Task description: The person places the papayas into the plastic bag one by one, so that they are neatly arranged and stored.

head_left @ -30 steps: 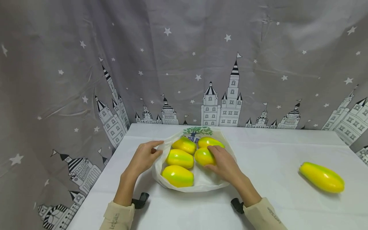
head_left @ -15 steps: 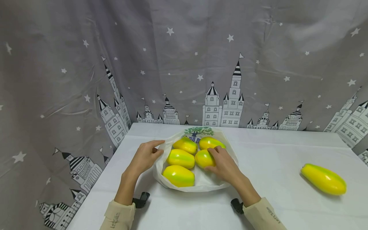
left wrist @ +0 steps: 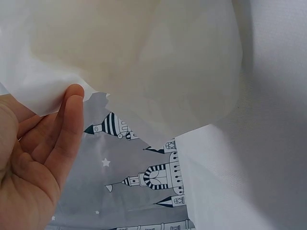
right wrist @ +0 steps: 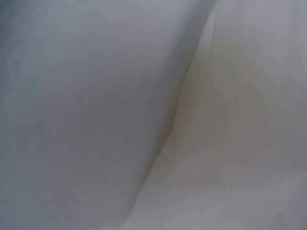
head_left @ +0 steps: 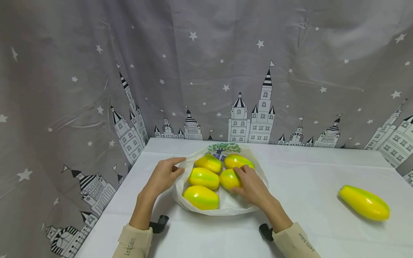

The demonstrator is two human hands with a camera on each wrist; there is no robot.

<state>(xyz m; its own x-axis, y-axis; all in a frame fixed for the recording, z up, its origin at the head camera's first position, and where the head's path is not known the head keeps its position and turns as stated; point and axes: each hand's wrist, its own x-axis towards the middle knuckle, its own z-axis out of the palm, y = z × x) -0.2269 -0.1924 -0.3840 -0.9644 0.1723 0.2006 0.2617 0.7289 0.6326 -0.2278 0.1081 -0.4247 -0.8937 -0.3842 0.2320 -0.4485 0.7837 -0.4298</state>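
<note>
A white plastic bag with a printed green tree lies with its mouth spread in the middle of the table. Several glossy yellow-green papayas, one of them a papaya at the near left, rest inside it. On the bag's left rim, my left hand pinches the plastic between thumb and fingers; the left wrist view shows the fingertips at this edge. My right hand reaches into the bag and grips the papaya at the middle right, its fingers over the fruit's right end. Only bag and cloth appear in the right wrist view.
Another papaya lies outside the bag, far to the right on the white-covered table. A grey curtain with castles and stars hangs behind the table and along its left side.
The head view has shifted slightly, so the scene sits a little further right in it. Both hands keep their places at the bag and the papaya.
</note>
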